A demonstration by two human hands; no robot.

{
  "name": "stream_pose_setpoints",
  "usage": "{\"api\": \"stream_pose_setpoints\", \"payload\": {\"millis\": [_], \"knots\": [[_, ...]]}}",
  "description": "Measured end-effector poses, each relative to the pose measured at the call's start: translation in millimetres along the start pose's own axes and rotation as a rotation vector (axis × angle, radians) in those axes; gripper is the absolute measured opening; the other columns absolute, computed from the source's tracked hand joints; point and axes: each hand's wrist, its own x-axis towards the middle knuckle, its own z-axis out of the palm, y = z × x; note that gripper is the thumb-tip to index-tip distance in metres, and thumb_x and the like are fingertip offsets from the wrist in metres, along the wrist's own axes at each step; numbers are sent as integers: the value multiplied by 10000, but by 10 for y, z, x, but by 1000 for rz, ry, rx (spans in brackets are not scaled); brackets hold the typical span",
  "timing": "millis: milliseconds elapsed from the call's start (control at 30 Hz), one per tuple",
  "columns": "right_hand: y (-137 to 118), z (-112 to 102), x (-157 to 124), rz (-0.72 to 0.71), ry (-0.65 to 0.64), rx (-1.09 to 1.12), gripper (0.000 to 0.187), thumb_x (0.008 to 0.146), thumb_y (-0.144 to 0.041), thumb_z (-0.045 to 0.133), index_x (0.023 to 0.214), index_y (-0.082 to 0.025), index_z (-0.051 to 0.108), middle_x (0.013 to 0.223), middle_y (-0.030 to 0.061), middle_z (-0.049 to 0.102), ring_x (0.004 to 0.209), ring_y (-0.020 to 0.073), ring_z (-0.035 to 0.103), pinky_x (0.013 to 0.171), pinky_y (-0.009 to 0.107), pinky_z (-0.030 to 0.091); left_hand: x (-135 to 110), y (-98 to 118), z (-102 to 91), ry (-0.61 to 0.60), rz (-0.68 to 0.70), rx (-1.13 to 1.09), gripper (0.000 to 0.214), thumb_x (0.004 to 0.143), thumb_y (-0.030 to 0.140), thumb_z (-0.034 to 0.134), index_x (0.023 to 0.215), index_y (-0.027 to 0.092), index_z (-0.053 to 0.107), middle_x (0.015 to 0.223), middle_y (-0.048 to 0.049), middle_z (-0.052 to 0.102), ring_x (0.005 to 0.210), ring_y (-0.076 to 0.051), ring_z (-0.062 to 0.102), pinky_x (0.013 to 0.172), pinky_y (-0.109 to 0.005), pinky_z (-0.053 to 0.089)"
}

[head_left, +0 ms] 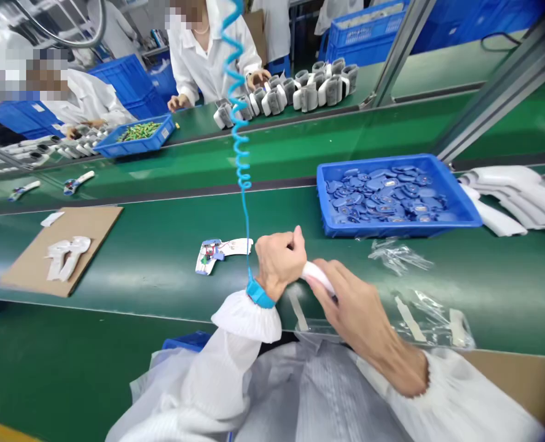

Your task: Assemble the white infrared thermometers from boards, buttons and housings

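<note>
Fingers of the right hand are pressing around a white plastic part. The left hand is gripping its other end, fingers curled shut.

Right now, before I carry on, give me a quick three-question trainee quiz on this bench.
1. Which hand wears the blue wrist strap with the coiled cord?
2. True or false: the white plastic part touches the right hand.
3. What lies on the cardboard sheet: A) white plastic shells, B) round blue parts, or C) a circuit board?

Key: 1. Left hand. 2. True. 3. A.
</note>
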Motion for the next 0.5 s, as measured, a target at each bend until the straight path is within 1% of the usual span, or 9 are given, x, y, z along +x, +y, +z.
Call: {"api": "stream_pose_setpoints", "payload": {"millis": [67,133,200,233,267,300,367,433,500], "knots": [[30,-9,18,155,-4,133,403,1016,-509,477,1049,-179,705,853,77,701,691,190,631,596,300,460,17,-12,-122,-157,23,-57,550,995,461,531,512,200,505,547,-21,568,564,-147,489,608,-308,343],[74,-71,57,474,-115,345,464,974,-586,494,877,-182,701,651,42,623,562,169,549,525,287,420,-51,-51,-253,-226,110,-178,411,974,497,565,705,199,650,776,-53,705,744,-183,608,705,-307,435],[104,-128,101,832,-295,590,527,947,-642,487,733,-188,648,510,-13,472,409,109,324,400,249,248,-163,-104,-305,-140,159,-304,360,976,517,556,847,200,667,949,-75,730,880,-201,641,796,-320,482],[105,-138,116,949,-380,700,546,942,-656,479,713,-185,634,512,-20,460,392,88,246,379,238,176,-210,-131,-289,-69,125,-331,380,988,528,536,819,203,641,917,-70,719,857,-194,637,792,-319,489],[97,-130,121,994,-438,778,543,938,-657,479,740,-179,642,560,-7,510,391,79,237,369,231,155,-241,-155,-248,0,46,-328,423,1000,539,515,747,209,595,821,-53,692,784,-180,620,756,-312,486],[83,-103,115,958,-466,802,518,935,-647,496,813,-174,669,648,17,587,400,81,291,365,227,187,-250,-174,-189,52,-51,-311,469,1007,548,505,679,215,539,719,-29,644,701,-164,587,712,-302,474],[54,-3,72,697,-448,667,464,944,-618,525,970,-192,707,789,51,673,479,120,475,411,241,335,-208,-197,-56,90,-194,-264,527,1003,559,521,606,219,460,606,4,555,611,-143,519,657,-291,444],[61,130,8,366,-371,399,412,981,-567,508,1060,-224,722,740,42,670,545,170,583,496,270,427,-125,-201,55,74,-206,-231,549,999,537,534,568,218,412,572,14,508,579,-134,477,633,-291,421],[121,250,-53,121,-281,188,396,1022,-510,461,1076,-233,739,651,37,649,527,192,616,515,281,432,-54,-191,124,77,-163,-164,556,1008,462,500,535,220,338,552,8,467,558,-133,438,612,-299,393]]}}
